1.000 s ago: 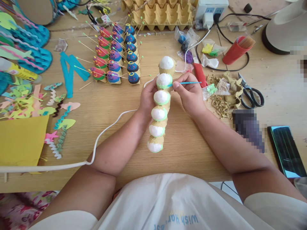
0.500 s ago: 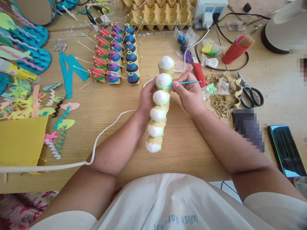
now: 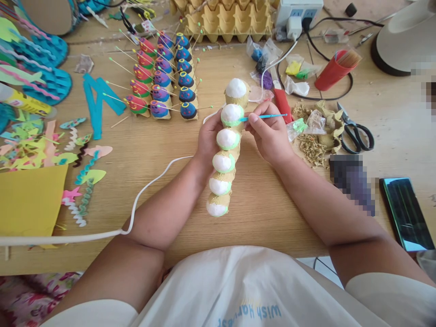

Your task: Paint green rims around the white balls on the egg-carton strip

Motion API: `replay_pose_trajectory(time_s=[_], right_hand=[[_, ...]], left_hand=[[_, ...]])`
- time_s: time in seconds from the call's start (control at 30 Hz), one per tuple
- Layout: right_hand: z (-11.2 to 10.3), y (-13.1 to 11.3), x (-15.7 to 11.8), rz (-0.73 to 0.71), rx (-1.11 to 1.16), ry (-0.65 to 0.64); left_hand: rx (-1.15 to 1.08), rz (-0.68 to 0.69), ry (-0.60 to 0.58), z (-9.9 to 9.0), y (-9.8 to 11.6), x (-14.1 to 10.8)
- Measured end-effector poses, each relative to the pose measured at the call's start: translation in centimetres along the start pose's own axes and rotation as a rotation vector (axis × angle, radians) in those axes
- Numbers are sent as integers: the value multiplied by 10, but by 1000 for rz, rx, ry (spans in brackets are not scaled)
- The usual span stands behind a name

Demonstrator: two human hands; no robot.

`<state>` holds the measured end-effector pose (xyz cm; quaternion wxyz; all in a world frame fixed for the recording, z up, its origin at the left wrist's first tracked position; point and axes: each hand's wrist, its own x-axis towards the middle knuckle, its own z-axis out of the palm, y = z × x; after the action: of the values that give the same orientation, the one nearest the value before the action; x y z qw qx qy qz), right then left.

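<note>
A strip of egg carton cups runs lengthwise in front of me, its bumps capped with white clay and most edged in light green. My left hand is closed round the strip's left side near the second bump from the far end; its fingertips are hidden behind the carton. Pinched in my right hand is a thin blue clay tool. The tool's tip touches the green edge on the right of that second bump.
Rows of painted carton caterpillars with pin feelers stand at the back left. To the right lie black scissors, carton scraps, a red cup of sticks and a phone. A white cable crosses by my left forearm.
The blue tool's tip has shifted very slightly along the green edge of the second bump, and my right fingers moved a little with it. The left hand stays nearly still.
</note>
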<state>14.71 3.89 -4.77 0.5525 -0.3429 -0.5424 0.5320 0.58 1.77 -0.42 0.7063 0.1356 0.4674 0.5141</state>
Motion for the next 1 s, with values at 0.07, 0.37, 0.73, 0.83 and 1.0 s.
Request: replay_pose_trajectory(time_s=[0.07, 0.37, 0.73, 0.83, 1.0], right_hand=[[-1, 0, 0, -1, -3, -3], [-1, 3, 1, 2, -3, -17], [-4, 0, 3, 33, -31, -6], [-5, -1, 4, -35, -91, 40], [-8, 2, 6, -142, -175, 67]], left_hand=[[-11, 9, -6, -1, -2, 1], [-11, 32, -7, 0, -1, 1], [-36, 128, 1, -5, -8, 18], [-37, 164, 29, -4, -8, 20], [-103, 173, -9, -3, -8, 15]])
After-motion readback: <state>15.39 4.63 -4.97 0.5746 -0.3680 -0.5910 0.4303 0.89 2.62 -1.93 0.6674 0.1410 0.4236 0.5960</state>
